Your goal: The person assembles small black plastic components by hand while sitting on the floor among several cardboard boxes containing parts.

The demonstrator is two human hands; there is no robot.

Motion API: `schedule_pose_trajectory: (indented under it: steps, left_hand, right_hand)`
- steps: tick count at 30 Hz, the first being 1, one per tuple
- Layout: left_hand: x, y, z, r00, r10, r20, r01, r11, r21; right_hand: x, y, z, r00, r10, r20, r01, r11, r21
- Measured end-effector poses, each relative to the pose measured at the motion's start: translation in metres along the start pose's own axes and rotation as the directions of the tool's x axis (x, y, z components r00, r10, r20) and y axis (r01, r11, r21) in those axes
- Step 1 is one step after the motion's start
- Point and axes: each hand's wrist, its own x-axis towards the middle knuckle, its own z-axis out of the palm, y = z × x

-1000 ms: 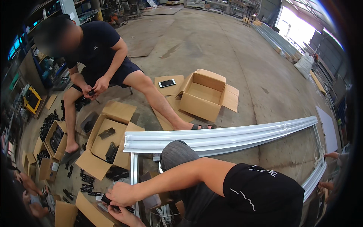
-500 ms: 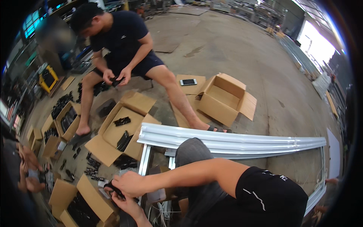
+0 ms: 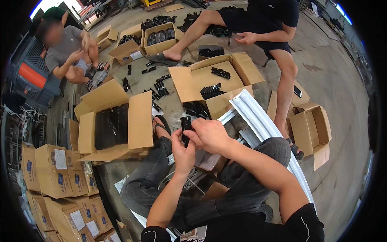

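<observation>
I hold a small, glossy black plastic part (image 3: pixel 186 123) upright between my two hands, above my lap. My left hand (image 3: pixel 183 155) grips its lower end, fingers closed round it. Fingers and thumb of my right hand (image 3: pixel 210 135) pinch its right side. Just beyond lie more black parts (image 3: pixel 196 109), beside an open cardboard box (image 3: pixel 249 68). Inside that box are a row of black parts (image 3: pixel 212 91) and a single one (image 3: pixel 221 73). To the left of my hands, another open carton (image 3: pixel 140 121) is filled with black pieces.
White metal profiles (image 3: pixel 262 121) slant past my right knee. Stacked closed cartons (image 3: pixel 60 171) stand at lower left. A co-worker (image 3: pixel 270 24) sits opposite, another (image 3: pixel 74 52) at far left. Black parts (image 3: pixel 161 88) are scattered on the floor; an open box (image 3: pixel 304 133) stands right.
The view has swung left and downward, bringing my lap, the stacked cartons and the left co-worker into fuller sight. Both my hands still hold a black part, now upright.
</observation>
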Motion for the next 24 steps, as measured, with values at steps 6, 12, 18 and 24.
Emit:
schedule_pose_trajectory:
  steps: [6,12,18,24]
  left_hand:
    - [0.001,-0.004,0.006,0.998,0.064,-0.018,-0.064,0.998,0.005]
    - [0.004,-0.009,0.002,0.998,0.047,0.033,-0.044,0.996,-0.075]
    - [0.003,-0.011,-0.004,0.983,-0.114,0.141,0.146,0.958,-0.248]
    - [0.004,-0.018,-0.005,0.98,-0.128,0.155,0.173,0.927,-0.332]
  right_hand:
    - [-0.002,0.006,0.002,0.994,-0.084,-0.07,0.087,0.995,0.041]
    - [-0.004,0.006,-0.001,0.991,-0.041,-0.127,0.046,0.998,0.041]
    - [-0.002,0.007,-0.004,0.977,-0.064,-0.203,0.094,0.985,0.141]
    - [-0.003,0.007,-0.001,0.976,-0.104,-0.193,0.117,0.992,0.057]
